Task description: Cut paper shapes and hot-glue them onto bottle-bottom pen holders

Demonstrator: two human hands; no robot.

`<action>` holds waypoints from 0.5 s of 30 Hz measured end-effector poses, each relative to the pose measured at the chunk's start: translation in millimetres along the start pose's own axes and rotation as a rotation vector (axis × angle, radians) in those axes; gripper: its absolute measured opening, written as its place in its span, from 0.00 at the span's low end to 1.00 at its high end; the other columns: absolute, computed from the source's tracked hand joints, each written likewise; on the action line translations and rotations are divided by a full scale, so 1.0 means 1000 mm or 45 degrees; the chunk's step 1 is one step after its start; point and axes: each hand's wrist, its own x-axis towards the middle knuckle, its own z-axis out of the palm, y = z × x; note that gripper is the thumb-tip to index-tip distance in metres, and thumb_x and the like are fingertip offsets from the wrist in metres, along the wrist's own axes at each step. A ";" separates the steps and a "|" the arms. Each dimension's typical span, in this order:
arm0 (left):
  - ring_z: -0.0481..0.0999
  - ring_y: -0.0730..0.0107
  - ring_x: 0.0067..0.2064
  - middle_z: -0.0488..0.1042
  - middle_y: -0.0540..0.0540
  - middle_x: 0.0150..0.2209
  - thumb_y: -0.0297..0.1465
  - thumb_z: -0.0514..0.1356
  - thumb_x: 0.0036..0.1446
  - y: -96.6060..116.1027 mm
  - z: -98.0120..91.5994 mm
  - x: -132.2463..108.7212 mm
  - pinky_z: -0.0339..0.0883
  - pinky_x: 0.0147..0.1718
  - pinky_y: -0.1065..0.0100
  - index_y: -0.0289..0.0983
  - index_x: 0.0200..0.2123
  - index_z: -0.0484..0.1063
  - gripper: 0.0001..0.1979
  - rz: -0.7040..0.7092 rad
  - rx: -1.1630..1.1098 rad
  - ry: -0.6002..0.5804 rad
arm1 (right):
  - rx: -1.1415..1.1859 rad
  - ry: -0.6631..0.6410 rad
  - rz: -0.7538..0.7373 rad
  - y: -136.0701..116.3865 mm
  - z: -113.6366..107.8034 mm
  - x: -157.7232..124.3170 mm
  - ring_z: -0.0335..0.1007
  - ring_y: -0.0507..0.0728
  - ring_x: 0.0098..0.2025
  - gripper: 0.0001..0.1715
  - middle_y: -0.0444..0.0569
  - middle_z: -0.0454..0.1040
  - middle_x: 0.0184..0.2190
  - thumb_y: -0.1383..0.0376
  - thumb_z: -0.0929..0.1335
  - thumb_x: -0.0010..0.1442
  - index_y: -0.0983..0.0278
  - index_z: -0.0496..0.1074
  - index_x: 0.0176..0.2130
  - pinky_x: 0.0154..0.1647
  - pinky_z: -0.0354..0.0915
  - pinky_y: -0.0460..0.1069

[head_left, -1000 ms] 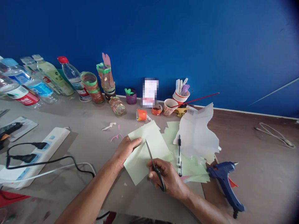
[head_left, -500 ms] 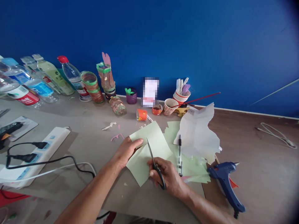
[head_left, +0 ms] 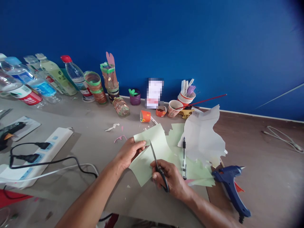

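Note:
A pale green sheet of paper (head_left: 158,135) is held above the table, pinched at its left edge by my left hand (head_left: 131,151), thumb on top. My right hand (head_left: 169,178) grips black-handled scissors (head_left: 154,152), their blades pointing up and away across the sheet. A slit runs into the paper from the left, close to the blade tips. Part of the sheet's lower right lies hidden behind my right hand. Just right of that hand, a black-capped pen (head_left: 184,156) rests on more green paper (head_left: 200,175).
A torn white sheet (head_left: 204,133) and a blue glue gun (head_left: 231,186) lie to the right. Paper cups (head_left: 175,108), decorated jars (head_left: 95,87) and several bottles (head_left: 77,76) line the wall. At left sits a power strip (head_left: 45,155) with cables. Paper scraps (head_left: 112,127) dot the table.
The view has shifted slightly, moving the background a little rightward. Both hands keep their hold, and the green sheet has tilted slightly, its lower corner now a bit higher.

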 end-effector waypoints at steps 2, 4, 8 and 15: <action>0.60 0.78 0.18 0.62 0.55 0.16 0.37 0.65 0.40 0.000 0.000 0.001 0.53 0.19 0.72 0.36 0.17 0.63 0.15 -0.007 0.024 -0.005 | -0.010 0.005 -0.003 0.000 0.000 0.000 0.59 0.47 0.19 0.27 0.41 0.64 0.25 0.45 0.70 0.55 0.66 0.66 0.38 0.20 0.56 0.44; 0.60 0.78 0.17 0.61 0.55 0.15 0.38 0.65 0.40 0.000 0.000 0.001 0.53 0.19 0.72 0.36 0.17 0.63 0.15 -0.013 0.056 -0.019 | -0.020 0.017 0.008 0.000 0.000 0.000 0.60 0.47 0.20 0.28 0.41 0.65 0.25 0.45 0.70 0.54 0.66 0.66 0.38 0.20 0.56 0.44; 0.59 0.78 0.17 0.60 0.55 0.14 0.38 0.64 0.40 0.000 0.001 0.000 0.53 0.20 0.72 0.37 0.16 0.63 0.15 -0.010 0.123 -0.011 | -0.120 0.061 0.015 0.001 0.001 0.001 0.59 0.47 0.20 0.27 0.42 0.65 0.26 0.46 0.71 0.53 0.65 0.67 0.39 0.20 0.57 0.44; 0.57 0.79 0.18 0.59 0.55 0.15 0.38 0.63 0.43 -0.004 0.000 0.001 0.50 0.20 0.71 0.37 0.15 0.61 0.16 0.024 0.173 -0.075 | -0.279 0.112 -0.016 0.004 -0.001 0.002 0.60 0.48 0.20 0.21 0.41 0.66 0.23 0.51 0.71 0.56 0.65 0.68 0.38 0.22 0.57 0.45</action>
